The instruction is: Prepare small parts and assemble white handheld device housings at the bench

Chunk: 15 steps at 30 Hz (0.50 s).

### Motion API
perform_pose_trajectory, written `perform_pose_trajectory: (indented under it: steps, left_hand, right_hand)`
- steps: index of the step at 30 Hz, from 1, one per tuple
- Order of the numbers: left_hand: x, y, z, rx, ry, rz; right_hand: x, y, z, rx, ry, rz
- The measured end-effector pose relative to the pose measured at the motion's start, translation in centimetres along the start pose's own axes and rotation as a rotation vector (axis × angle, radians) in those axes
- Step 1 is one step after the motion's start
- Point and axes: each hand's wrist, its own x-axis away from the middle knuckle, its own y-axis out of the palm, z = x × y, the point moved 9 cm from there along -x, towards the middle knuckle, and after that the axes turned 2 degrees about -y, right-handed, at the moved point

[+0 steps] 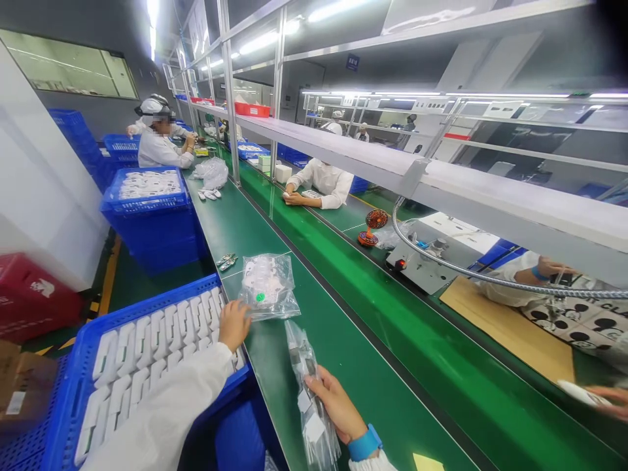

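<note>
My left hand (234, 324) is above the right rim of a blue crate (161, 306), by the near-left corner of a clear plastic bag (267, 284). Its fingers look loosely apart, with nothing visible in them. That bag lies flat on the green bench, full of pale pieces and marked with a green round sticker. Rows of white plastic housings (157, 333) fill the crate. My right hand (338, 404), with a blue wrist band, grips a long clear bag (311, 409) of small dark and white parts at the bench edge.
Small circuit-like parts (226, 261) lie beyond the bag. A green conveyor belt (392, 340) runs along the bench's right side. Co-workers in white sit farther off, and another person's hand (613, 400) holds a white piece at right. A red box (36, 297) stands left.
</note>
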Motion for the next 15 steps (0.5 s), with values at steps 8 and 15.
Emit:
perform_pose_trajectory:
  steps: [8,15]
  left_hand:
    - [-1.8,0.2,0.6,0.035,0.043,-0.070]
    - [-2.1,-2.6,0.9,0.083,0.092,0.019]
  right_hand:
    - [-4.0,6.8,-2.3,0.198,-0.084,-0.122]
    - [-9.2,5.6,-3.8,0.555,-0.178,0.056]
